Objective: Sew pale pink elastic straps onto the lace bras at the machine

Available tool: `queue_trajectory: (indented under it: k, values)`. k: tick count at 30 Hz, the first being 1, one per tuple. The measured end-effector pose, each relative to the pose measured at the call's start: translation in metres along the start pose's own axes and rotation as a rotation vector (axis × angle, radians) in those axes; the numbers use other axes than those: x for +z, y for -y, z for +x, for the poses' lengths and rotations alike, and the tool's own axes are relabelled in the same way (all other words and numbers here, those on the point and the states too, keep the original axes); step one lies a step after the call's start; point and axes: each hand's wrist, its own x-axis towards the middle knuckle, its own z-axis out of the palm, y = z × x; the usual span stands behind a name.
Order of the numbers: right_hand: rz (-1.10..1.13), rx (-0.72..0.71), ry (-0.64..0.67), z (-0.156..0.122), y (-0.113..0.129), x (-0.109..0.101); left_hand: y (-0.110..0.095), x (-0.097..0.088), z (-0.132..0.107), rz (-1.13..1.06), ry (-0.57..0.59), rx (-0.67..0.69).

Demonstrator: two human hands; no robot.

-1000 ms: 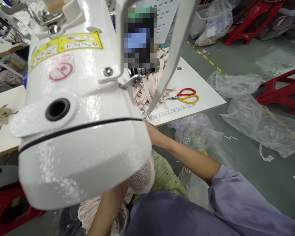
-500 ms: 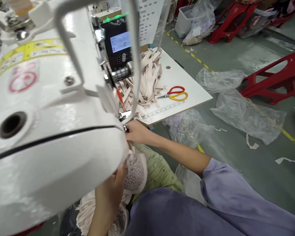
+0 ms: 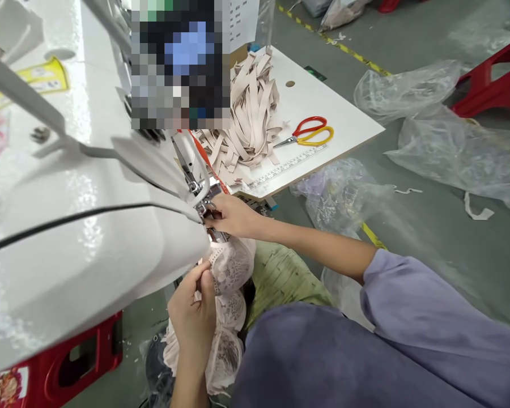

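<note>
The lace cup (image 3: 232, 263) sat below the needle end of the machine (image 3: 89, 243), between the person's two hands. The left grip (image 3: 192, 311) was nearly closed, thumb and forefinger drawn together on the cup's near edge. The right grip (image 3: 238, 218) had its fingers bent in among the metal parts (image 3: 204, 195) at that end; its fingertips were partly hidden, so one cannot tell how far they were closed or whether they had hold of cloth. Read from the right grip, the cup lay at six o'clock and the left grip at seven, with more lace (image 3: 225, 357) hanging farther down at six. The machine's white body filled nine o'clock. At twelve, a heap of pale strips (image 3: 255, 113) lay on the white bench (image 3: 348, 124), and a thin orange strip (image 3: 204, 156) slanted down beside it toward the metal parts. Scissors (image 3: 308, 133) with one red and one yellow handle rested between one and two o'clock, their tips near the heap, just above a ruler (image 3: 289, 167) along the bench edge. Clear bags (image 3: 463, 158) lay on the floor (image 3: 433, 226) at three, and part of a red stool (image 3: 85, 362) showed at eight.
</note>
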Motion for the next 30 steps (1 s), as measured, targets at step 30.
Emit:
queue_trajectory:
  k: [30]
  values:
    - [-0.003,-0.042,-0.048,-0.013,0.0,-0.002,-0.033,0.049,-0.02,0.337,-0.183,0.342]
